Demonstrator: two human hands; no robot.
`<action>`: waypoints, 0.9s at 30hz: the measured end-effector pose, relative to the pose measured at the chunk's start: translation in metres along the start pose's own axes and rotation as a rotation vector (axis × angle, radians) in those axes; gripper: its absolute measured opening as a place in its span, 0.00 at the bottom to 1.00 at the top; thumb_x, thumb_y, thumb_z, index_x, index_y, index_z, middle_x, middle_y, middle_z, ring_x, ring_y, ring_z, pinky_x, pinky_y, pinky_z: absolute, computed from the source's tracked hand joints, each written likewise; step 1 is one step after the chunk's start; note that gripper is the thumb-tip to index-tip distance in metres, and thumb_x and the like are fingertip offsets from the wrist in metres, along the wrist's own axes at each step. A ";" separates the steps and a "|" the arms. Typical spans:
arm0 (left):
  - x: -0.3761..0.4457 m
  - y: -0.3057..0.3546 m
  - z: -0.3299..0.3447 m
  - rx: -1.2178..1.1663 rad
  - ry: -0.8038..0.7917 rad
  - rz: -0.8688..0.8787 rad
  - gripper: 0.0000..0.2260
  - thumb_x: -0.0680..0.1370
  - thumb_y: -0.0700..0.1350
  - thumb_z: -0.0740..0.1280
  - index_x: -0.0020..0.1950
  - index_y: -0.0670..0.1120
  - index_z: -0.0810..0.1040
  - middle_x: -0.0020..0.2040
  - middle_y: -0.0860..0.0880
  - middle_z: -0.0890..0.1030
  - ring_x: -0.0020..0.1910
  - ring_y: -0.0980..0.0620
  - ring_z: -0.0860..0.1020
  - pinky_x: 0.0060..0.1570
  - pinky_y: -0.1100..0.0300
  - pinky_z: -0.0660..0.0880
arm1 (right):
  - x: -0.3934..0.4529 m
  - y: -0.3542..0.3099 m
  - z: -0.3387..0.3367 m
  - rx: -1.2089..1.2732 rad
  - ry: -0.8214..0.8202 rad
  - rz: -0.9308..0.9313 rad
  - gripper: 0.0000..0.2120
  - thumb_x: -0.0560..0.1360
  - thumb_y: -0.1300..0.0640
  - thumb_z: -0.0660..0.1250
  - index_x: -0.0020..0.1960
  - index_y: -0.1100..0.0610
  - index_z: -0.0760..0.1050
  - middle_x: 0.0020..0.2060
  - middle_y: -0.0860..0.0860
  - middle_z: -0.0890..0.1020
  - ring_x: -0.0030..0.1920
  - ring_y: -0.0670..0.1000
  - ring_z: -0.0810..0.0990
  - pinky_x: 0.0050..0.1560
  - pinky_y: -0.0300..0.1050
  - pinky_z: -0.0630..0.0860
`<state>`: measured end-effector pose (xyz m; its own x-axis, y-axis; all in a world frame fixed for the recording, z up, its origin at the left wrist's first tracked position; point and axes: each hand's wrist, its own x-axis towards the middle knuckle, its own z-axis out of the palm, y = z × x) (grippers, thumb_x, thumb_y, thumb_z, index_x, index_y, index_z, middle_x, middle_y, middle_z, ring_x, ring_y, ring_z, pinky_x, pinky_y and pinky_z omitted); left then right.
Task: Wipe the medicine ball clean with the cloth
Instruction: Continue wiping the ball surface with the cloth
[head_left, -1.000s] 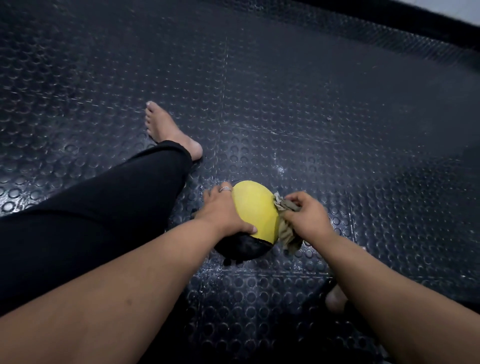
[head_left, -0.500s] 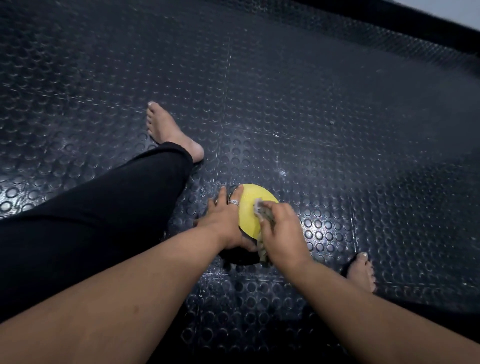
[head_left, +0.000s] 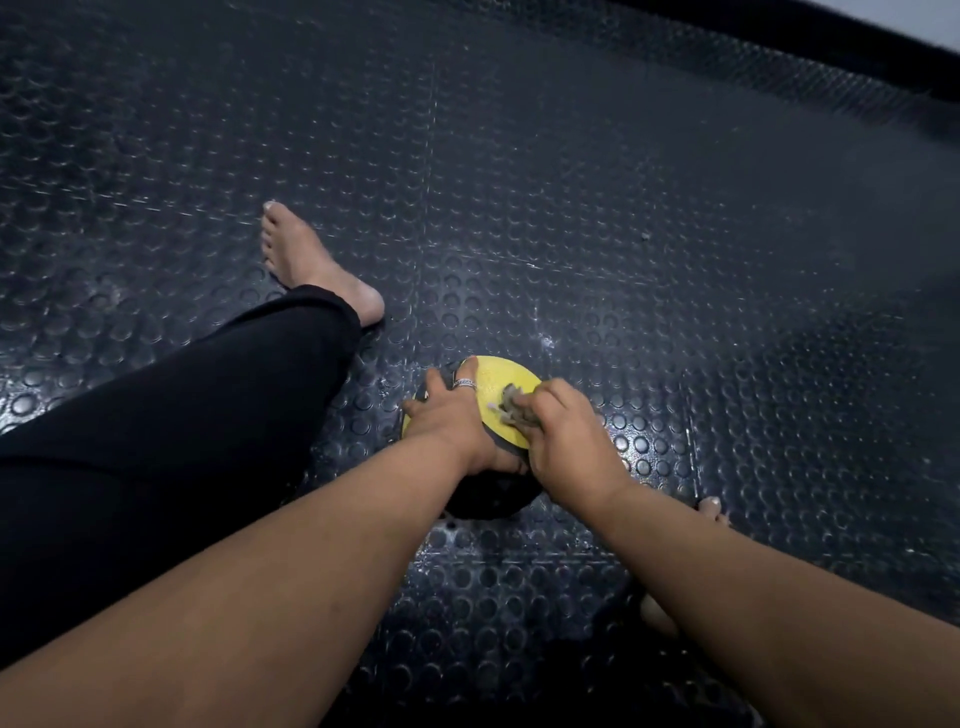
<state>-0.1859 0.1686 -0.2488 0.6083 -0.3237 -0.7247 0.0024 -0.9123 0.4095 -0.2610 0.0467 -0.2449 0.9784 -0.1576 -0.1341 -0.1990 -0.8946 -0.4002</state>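
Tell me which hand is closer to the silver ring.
Left. The ring sits on a finger of the left hand, which rests on the medicine ball. The right hand grips the cloth just beside it.

A gym or exercise room, by the look of it; black rubber floor with raised round studs, laid in large tiles with visible seams, spreads on every side of the grip; a yellow-and-black medicine ball sits on it; a barefoot person sits there.
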 end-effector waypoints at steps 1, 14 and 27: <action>0.001 0.000 -0.001 -0.006 -0.005 -0.006 0.60 0.60 0.59 0.80 0.78 0.60 0.40 0.78 0.46 0.44 0.75 0.33 0.52 0.68 0.38 0.66 | -0.005 0.005 0.001 -0.011 -0.007 -0.042 0.12 0.73 0.64 0.60 0.53 0.63 0.78 0.47 0.57 0.76 0.49 0.60 0.75 0.51 0.53 0.75; 0.011 0.006 -0.004 0.005 -0.003 -0.048 0.61 0.59 0.61 0.81 0.78 0.60 0.40 0.78 0.46 0.48 0.75 0.34 0.55 0.69 0.40 0.65 | 0.006 0.029 -0.003 0.024 -0.003 -0.142 0.12 0.69 0.69 0.63 0.51 0.63 0.79 0.45 0.55 0.78 0.46 0.58 0.76 0.51 0.44 0.72; 0.033 0.001 -0.010 -0.052 -0.027 -0.062 0.64 0.55 0.61 0.82 0.78 0.60 0.41 0.74 0.47 0.53 0.73 0.38 0.62 0.69 0.44 0.67 | 0.039 0.019 -0.013 0.254 0.025 0.041 0.11 0.73 0.69 0.64 0.52 0.61 0.80 0.46 0.50 0.75 0.47 0.47 0.73 0.51 0.35 0.69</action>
<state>-0.1580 0.1592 -0.2663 0.5838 -0.2746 -0.7640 0.0812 -0.9166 0.3915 -0.2255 0.0181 -0.2464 0.9696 -0.2045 -0.1340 -0.2434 -0.7542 -0.6098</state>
